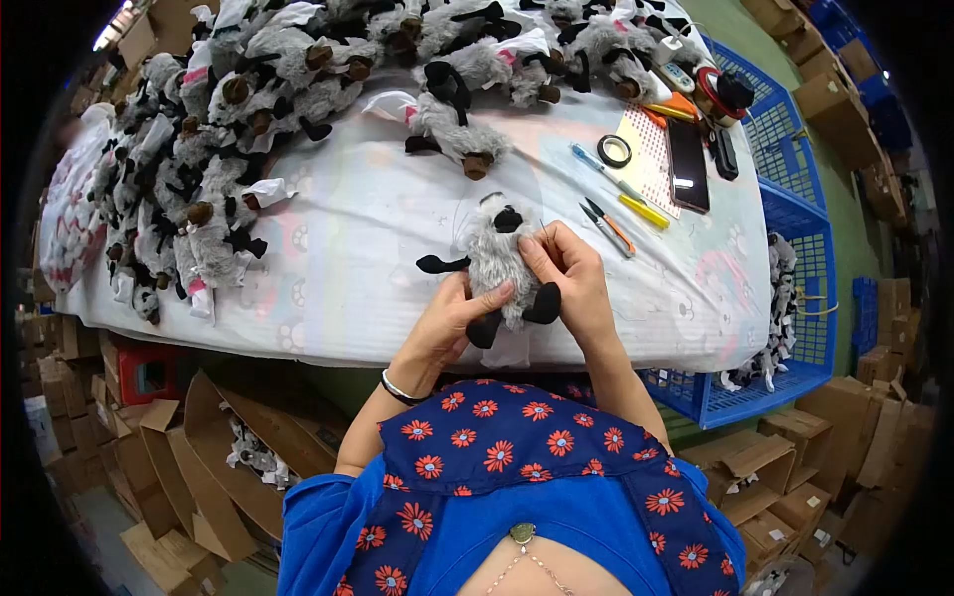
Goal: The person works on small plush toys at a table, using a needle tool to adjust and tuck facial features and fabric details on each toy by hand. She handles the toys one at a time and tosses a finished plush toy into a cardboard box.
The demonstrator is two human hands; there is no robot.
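Note:
A small grey plush toy [497, 260] with black limbs and a black nose lies upright between my hands, just above the front part of the covered table. My left hand [449, 320] is closed round its lower left side, thumb over the fur near one black foot. At the toy's upper right, the thumb and forefinger of my right hand [574, 273] are pinched together against the fur. What that pinch holds is too small to make out. Another grey plush toy [452, 127] lies just beyond, with a white tag-like piece of cloth.
A large heap of similar plush toys [214, 149] covers the back and left. At right lie scissors [608, 228], a yellow cutter [644, 211], black tape [614, 151] and a phone [688, 167]. Blue crates [810, 298] and cardboard boxes [174, 487] stand around the table.

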